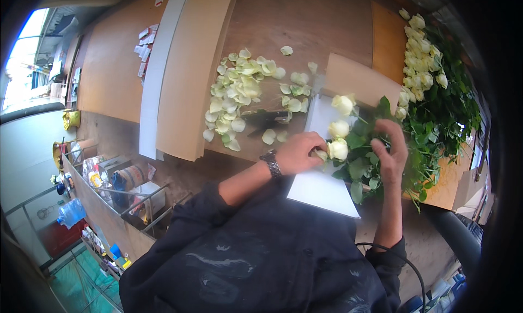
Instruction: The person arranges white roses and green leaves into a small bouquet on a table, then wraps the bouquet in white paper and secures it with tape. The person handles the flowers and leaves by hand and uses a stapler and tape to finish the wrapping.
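Use the white sheet (322, 194) as reference. Three cream roses (338, 129) are positioned over its far part, with their green leaves (358, 170) toward its right edge. The left hand (298, 154), at the sheet's left edge, has bent fingertips against the nearest rose; a pinch cannot be confirmed. The right hand (391, 152), right of the sheet, is curved, thumb and forefinger apart; whether it grips a stem cannot be told. Loose petals (248, 88) lie left of the sheet.

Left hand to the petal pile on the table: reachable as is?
Probably yes: the petal pile lies ahead and left of the left hand, with only a dark object and stray petals between. That hand is at a pale rose, though.
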